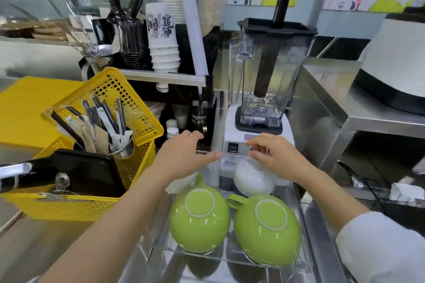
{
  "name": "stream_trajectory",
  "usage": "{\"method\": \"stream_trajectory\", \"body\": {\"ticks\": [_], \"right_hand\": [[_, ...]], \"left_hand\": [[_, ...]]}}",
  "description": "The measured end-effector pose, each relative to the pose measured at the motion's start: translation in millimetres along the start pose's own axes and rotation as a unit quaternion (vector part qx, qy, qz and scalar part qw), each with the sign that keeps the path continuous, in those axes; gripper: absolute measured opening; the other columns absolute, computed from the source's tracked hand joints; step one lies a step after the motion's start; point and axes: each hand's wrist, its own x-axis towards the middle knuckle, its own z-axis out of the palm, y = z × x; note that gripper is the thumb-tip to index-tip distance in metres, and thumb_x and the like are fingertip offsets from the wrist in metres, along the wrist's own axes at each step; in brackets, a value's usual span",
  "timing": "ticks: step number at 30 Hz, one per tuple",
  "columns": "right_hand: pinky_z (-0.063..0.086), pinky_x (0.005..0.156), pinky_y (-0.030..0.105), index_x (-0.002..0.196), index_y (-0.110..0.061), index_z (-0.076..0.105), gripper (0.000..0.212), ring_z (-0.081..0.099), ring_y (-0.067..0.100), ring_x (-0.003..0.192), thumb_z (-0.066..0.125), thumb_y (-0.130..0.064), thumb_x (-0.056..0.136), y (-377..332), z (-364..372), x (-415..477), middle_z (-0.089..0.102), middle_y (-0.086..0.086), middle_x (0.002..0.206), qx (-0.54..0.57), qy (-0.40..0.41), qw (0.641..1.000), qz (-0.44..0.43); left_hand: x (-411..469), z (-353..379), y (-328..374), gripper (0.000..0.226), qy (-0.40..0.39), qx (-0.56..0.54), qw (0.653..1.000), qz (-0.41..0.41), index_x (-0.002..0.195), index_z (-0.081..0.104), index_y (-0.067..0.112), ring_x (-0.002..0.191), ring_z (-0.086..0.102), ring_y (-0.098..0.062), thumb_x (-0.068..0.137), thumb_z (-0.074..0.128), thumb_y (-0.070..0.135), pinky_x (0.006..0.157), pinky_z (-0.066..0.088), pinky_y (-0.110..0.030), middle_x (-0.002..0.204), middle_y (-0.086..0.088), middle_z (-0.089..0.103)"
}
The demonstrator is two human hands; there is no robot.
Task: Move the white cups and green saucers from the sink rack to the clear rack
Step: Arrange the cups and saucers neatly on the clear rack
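Note:
Two glossy green dishes lie upside down, side by side, at the front of the clear rack (149,251): the left one (199,220) and the right one (268,230), each with a handle. Behind them a white cup (253,181) rests upside down at the rack's back right. My right hand (276,158) is directly over it with curled fingers; whether they grip it is unclear. My left hand (184,156) hovers flat with spread fingers over a second white cup (181,183) at the back left, which it mostly hides.
A yellow basket (138,110) holding cutlery, wrapped straws and a black tray (87,172) stands to the left. A blender (264,71) sits right behind the rack. Stacked paper cups (163,53) fill a shelf above. A steel counter edge runs along the right.

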Motion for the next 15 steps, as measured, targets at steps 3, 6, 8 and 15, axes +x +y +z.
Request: {"method": "stream_trajectory", "body": {"ticks": [3, 6, 8, 15], "right_hand": [[0.035, 0.07, 0.027, 0.104, -0.015, 0.065, 0.019, 0.046, 0.013, 0.075, 0.058, -0.021, 0.087, -14.0, 15.1, 18.2, 0.055, -0.004, 0.082, -0.025, -0.034, 0.998, -0.037], [0.042, 0.077, 0.032, 0.105, -0.014, 0.064, 0.02, 0.047, 0.012, 0.079, 0.058, -0.019, 0.087, -25.1, 24.8, 33.2, 0.06, 0.001, 0.089, -0.031, -0.063, 0.996, -0.062], [0.043, 0.079, 0.034, 0.107, -0.015, 0.063, 0.021, 0.046, 0.011, 0.079, 0.057, -0.018, 0.088, -31.6, 28.7, 42.3, 0.055, -0.004, 0.089, -0.038, -0.079, 0.993, -0.074], [0.045, 0.079, 0.039, 0.111, -0.017, 0.062, 0.023, 0.053, 0.021, 0.085, 0.052, -0.015, 0.089, -47.5, 46.7, 69.4, 0.063, 0.009, 0.101, -0.069, -0.171, 0.979, -0.084]], "left_hand": [[-11.1, -3.1, -21.2, 0.093, -0.043, 0.012, 0.998, -0.053, 0.14, 0.029, 0.021, 0.127, 0.039, -0.028, 0.068, 0.048, 0.078, 0.1, 0.039, -0.045, 0.141, -0.006, 0.04], [-23.5, 1.5, -33.1, 0.099, -0.039, 0.062, 0.994, -0.082, 0.141, 0.024, 0.018, 0.123, 0.041, -0.029, 0.066, 0.047, 0.079, 0.095, 0.039, -0.041, 0.136, -0.01, 0.042], [-29.1, 7.0, -35.7, 0.1, -0.025, 0.082, 0.992, -0.096, 0.139, 0.026, 0.017, 0.121, 0.043, -0.03, 0.065, 0.049, 0.08, 0.092, 0.039, -0.04, 0.135, -0.01, 0.044], [-26.8, 15.8, -44.9, 0.095, -0.009, 0.135, 0.987, -0.084, 0.135, 0.03, 0.017, 0.125, 0.035, -0.027, 0.064, 0.055, 0.076, 0.105, 0.018, -0.045, 0.132, -0.005, 0.048]]}}
